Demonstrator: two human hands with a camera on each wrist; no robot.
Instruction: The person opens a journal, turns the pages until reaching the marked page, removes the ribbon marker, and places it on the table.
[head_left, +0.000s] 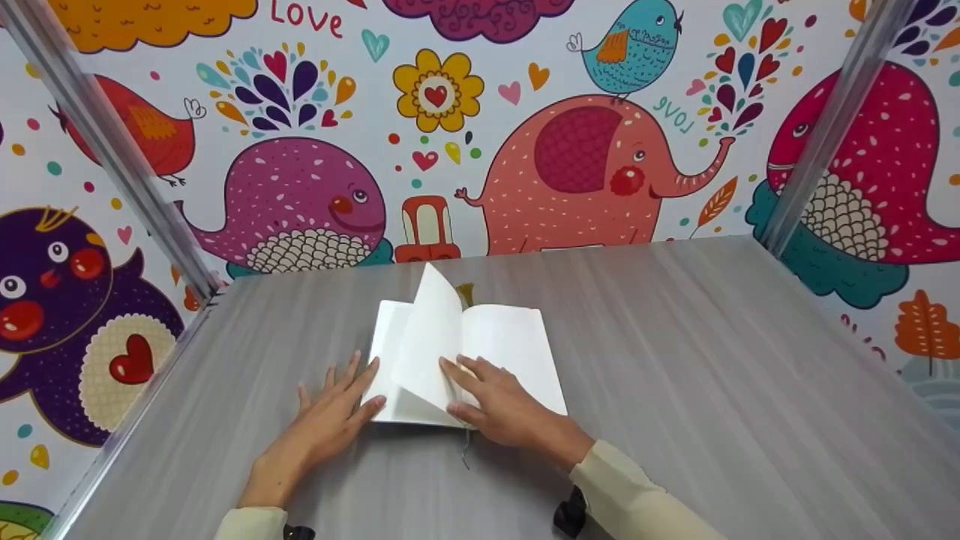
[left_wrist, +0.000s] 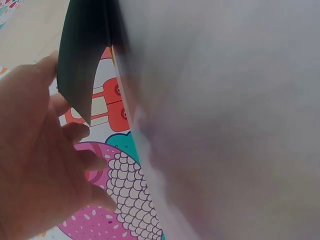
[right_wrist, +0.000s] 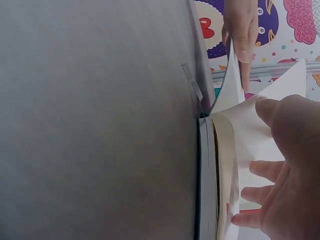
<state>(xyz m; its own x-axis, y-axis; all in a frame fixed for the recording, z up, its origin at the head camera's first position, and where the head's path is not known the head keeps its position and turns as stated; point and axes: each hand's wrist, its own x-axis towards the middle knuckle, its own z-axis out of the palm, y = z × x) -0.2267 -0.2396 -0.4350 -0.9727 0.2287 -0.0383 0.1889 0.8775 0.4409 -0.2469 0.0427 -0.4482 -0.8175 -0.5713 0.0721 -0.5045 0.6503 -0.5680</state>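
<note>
A notebook (head_left: 510, 345) with blank white pages lies open on the grey table, one loose-standing page (head_left: 435, 337) raised and curving over its left side. My left hand (head_left: 330, 416) is at the left edge of the notebook, fingers spread, thumb on the page side. In the left wrist view, the dark cover (left_wrist: 82, 60) stands tilted beside that thumb. My right hand (head_left: 499, 397) rests near the spine with its fingers extended, touching the raised page by the fold. A thin ribbon bookmark (head_left: 466, 450) hangs from the bottom of the spine.
The grey wood-grain table (head_left: 675, 360) extends on both sides of the notebook. A small olive-gold item (head_left: 466, 294), too small to identify, shows behind the spine's top. Metal posts (head_left: 112, 142) stand at the table's back corners, before a wall printed with cartoon animals.
</note>
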